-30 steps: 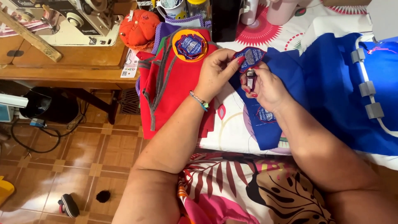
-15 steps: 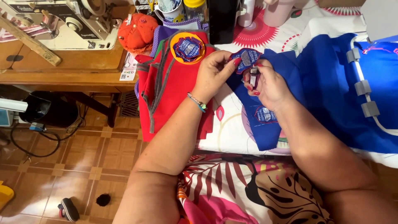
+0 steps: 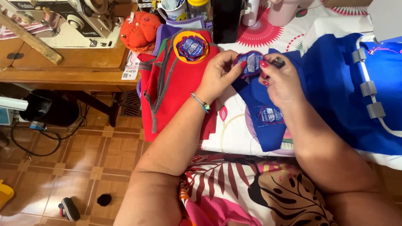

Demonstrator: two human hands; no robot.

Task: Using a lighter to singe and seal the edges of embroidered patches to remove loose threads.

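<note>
At upper centre, the left hand [image 3: 217, 75] pinches a small embroidered blue patch [image 3: 250, 63]. The right hand [image 3: 280, 81] closes on a dark small tool [image 3: 278, 62] beside it, over blue cloth [image 3: 331, 83]. Red cloth [image 3: 176, 83] lies left; an orange pincushion [image 3: 140, 31] sits upper left.

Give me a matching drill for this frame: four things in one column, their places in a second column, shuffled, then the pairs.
Things:
1. blue embroidered patch
2. round patch on yellow backing
3. orange pincushion
4. sewing machine

Places:
A. on the wooden table at far left
B. lying on the red garment
C. held between the left hand and right hand
D. on the table edge, just left of the red garment

Pairs: 1-C, 2-B, 3-D, 4-A
</note>
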